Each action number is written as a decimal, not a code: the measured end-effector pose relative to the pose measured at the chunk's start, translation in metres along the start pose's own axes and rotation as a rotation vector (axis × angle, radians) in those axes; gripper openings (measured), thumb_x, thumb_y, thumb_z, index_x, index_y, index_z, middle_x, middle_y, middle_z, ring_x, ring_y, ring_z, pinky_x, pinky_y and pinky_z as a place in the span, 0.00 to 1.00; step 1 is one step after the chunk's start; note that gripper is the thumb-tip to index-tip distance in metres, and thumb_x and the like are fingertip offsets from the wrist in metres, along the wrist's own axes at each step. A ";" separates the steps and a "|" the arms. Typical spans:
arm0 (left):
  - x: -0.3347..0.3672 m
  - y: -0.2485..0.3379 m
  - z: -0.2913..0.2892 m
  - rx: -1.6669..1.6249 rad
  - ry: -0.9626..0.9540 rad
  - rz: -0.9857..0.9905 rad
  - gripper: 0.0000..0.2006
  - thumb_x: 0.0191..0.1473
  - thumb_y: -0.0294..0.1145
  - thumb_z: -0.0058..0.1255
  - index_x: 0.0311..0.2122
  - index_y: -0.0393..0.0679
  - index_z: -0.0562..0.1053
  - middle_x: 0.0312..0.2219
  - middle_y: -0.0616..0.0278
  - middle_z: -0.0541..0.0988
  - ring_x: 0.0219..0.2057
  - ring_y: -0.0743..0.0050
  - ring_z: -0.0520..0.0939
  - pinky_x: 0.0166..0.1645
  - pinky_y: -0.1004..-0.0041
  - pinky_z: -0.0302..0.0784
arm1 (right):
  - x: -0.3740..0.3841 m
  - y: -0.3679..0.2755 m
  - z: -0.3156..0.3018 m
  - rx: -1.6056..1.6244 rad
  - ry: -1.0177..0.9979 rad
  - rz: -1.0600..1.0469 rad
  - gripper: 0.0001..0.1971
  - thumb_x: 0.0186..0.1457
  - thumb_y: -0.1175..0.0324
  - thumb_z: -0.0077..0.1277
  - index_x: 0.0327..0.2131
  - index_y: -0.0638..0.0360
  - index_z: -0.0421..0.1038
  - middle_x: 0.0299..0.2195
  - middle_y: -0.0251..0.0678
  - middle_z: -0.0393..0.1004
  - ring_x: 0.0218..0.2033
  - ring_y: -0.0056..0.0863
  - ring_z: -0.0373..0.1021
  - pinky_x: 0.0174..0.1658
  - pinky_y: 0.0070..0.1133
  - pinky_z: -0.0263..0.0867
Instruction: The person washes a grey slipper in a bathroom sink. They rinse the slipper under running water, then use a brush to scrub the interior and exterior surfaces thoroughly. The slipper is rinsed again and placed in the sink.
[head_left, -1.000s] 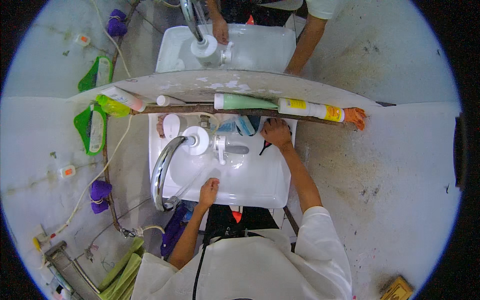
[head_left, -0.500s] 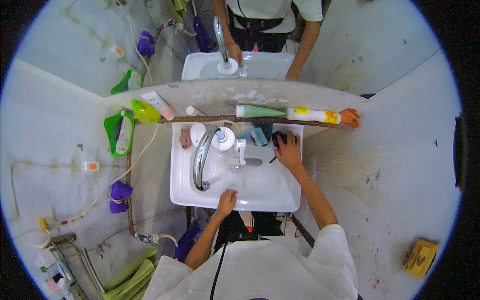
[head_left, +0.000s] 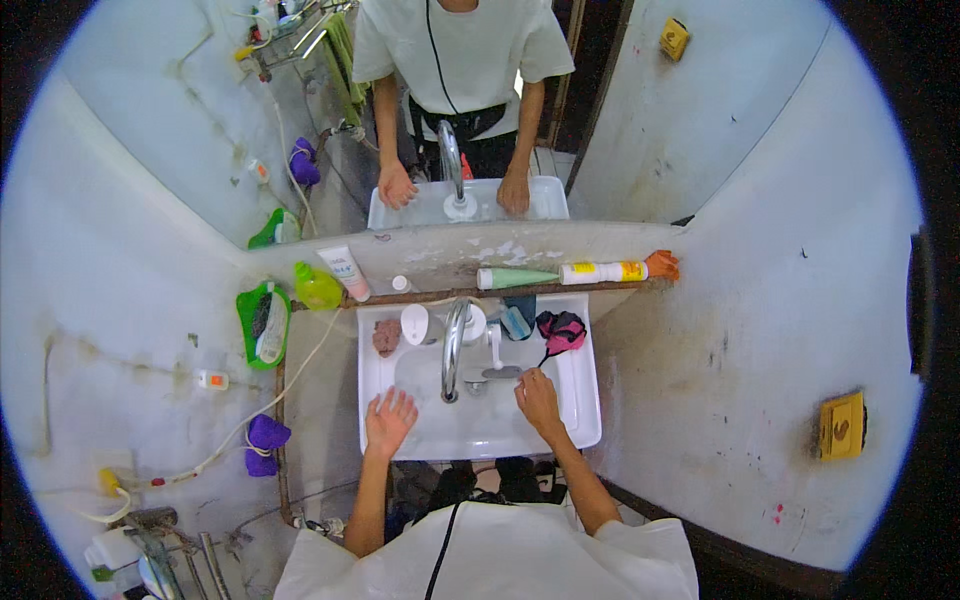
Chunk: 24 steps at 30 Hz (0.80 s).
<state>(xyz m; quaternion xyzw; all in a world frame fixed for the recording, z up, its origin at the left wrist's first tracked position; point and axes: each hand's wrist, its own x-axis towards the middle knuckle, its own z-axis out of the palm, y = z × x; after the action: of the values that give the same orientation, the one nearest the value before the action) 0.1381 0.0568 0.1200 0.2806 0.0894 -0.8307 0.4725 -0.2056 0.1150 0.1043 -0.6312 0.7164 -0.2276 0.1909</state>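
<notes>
- The left hand (head_left: pixel 391 424) is hovering wide over the white sink (head_left: pixel 583 405).
- The right hand (head_left: pixel 540 400) is curling narrow; I cannot tell whether it is gripping anything.
- The chrome faucet (head_left: pixel 453 348) is arching between both hands.
- A pink-and-black bundle (head_left: pixel 564 334) is lying beyond the right.

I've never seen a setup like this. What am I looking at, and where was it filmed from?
There is no machine: a person's bare hands, seen from above by a fisheye camera worn on the head, so straight edges bend. The upper part is a mirror. A chrome faucet arches over the white washbasin; a pink-and-black cloth lies toward its back right. The left hand is open and empty; the right hand is curled, its grip unclear.
</notes>
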 end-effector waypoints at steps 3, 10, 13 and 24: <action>0.024 0.043 -0.024 1.312 0.184 0.179 0.17 0.59 0.26 0.41 0.54 0.43 0.65 0.45 0.54 0.75 0.48 0.59 0.76 0.55 0.64 0.70 | 0.001 0.027 0.058 0.116 0.137 0.313 0.16 0.52 0.72 0.48 0.45 0.69 0.66 0.46 0.52 0.67 0.46 0.49 0.67 0.49 0.38 0.63; -0.039 0.053 0.074 0.631 -0.245 0.340 0.22 0.53 0.34 0.42 0.54 0.42 0.65 0.44 0.47 0.75 0.47 0.48 0.76 0.55 0.57 0.69 | -0.026 -0.101 -0.076 0.274 0.586 -0.141 0.07 0.50 0.81 0.45 0.35 0.67 0.67 0.34 0.47 0.69 0.36 0.45 0.68 0.41 0.32 0.66; 0.008 0.052 0.008 1.203 -0.308 0.137 0.23 0.53 0.31 0.44 0.55 0.43 0.65 0.45 0.52 0.75 0.49 0.51 0.76 0.57 0.54 0.68 | -0.017 -0.068 -0.031 0.262 0.316 0.007 0.05 0.51 0.79 0.46 0.33 0.67 0.68 0.30 0.47 0.70 0.36 0.44 0.70 0.40 0.31 0.67; -0.004 0.042 -0.006 1.580 -0.026 0.264 0.22 0.57 0.39 0.47 0.56 0.46 0.67 0.54 0.52 0.71 0.56 0.63 0.71 0.60 0.56 0.63 | -0.035 -0.015 -0.037 0.090 0.234 -0.277 0.07 0.55 0.77 0.43 0.38 0.65 0.67 0.41 0.49 0.66 0.39 0.41 0.68 0.45 0.32 0.65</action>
<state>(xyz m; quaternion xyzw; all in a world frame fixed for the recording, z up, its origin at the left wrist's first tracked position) 0.1768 0.0395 0.1223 0.5307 -0.5648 -0.5889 0.2293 -0.2092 0.1517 0.1430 -0.6838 0.6292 -0.3553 0.1011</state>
